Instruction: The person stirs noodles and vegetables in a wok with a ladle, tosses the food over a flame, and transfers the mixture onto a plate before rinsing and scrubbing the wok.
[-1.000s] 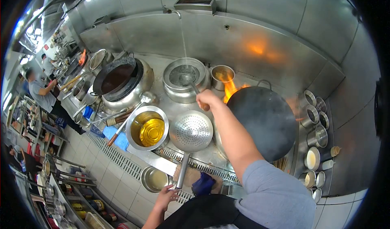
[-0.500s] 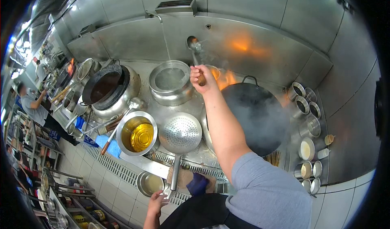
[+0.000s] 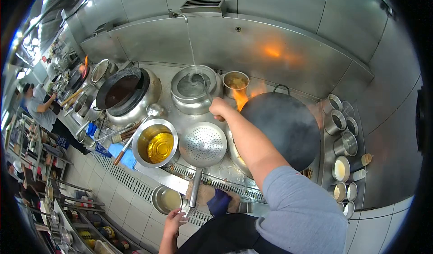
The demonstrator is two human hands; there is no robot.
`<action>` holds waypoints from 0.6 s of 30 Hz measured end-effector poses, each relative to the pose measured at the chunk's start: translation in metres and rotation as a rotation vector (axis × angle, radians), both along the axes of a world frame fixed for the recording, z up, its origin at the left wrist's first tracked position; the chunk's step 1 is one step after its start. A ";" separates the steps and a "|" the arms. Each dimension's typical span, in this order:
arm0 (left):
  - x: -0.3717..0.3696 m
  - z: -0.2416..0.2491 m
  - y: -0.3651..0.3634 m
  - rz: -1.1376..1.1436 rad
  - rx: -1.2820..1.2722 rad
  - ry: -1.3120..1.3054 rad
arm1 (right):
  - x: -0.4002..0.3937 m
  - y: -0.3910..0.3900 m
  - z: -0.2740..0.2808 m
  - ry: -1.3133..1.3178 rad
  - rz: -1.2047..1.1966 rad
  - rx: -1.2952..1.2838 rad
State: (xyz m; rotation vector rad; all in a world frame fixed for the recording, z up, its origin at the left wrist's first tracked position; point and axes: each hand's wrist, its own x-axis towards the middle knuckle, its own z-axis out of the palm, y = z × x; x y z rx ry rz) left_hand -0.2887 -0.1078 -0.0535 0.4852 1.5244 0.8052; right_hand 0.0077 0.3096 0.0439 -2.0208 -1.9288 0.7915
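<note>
My right hand (image 3: pixel 218 108) is closed round the handle of a ladle (image 3: pixel 207 92). The ladle's bowl sits down in the water of a steel pot (image 3: pixel 176 89), beneath a thin stream from the tap. Just right of it stands a small pot of brownish food (image 3: pixel 235 80). A large black wok (image 3: pixel 282 127) steams on the burner under my right forearm, with flames at its back left. Low in the view my left hand (image 3: pixel 172 223) has its fingers curled beside a small pan of cloudy liquid (image 3: pixel 167 200); something pale shows at the fingertips, too small to name.
A perforated strainer (image 3: pixel 203 145) and a pot of yellow oil (image 3: pixel 155 143) stand in front. Another ladle (image 3: pixel 135 136) rests at left, near a dark wok (image 3: pixel 119 94). Several seasoning containers (image 3: pixel 341 168) line the right edge. A person (image 3: pixel 43 112) stands at far left.
My right hand has moved down and slightly left. The ladle, raised near the back wall before, is now dipped into the water pot. The left hand has barely moved.
</note>
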 end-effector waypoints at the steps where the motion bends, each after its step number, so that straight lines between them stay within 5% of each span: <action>1: 0.000 -0.001 -0.003 0.003 0.002 0.001 | 0.002 0.000 0.006 0.523 -0.081 -0.172; 3: 0.003 -0.004 -0.009 0.009 -0.018 0.004 | 0.013 -0.008 0.014 1.364 -0.256 -0.479; 6: 0.008 -0.007 -0.016 0.007 -0.020 -0.002 | 0.020 -0.023 0.022 1.758 -0.327 -0.654; 10: 0.024 0.001 -0.011 -0.023 0.018 0.021 | 0.028 -0.078 0.062 1.674 -0.350 -0.498; 18: 0.119 0.041 0.045 -0.360 0.473 -0.040 | 0.127 -0.194 0.113 1.839 -0.166 -0.579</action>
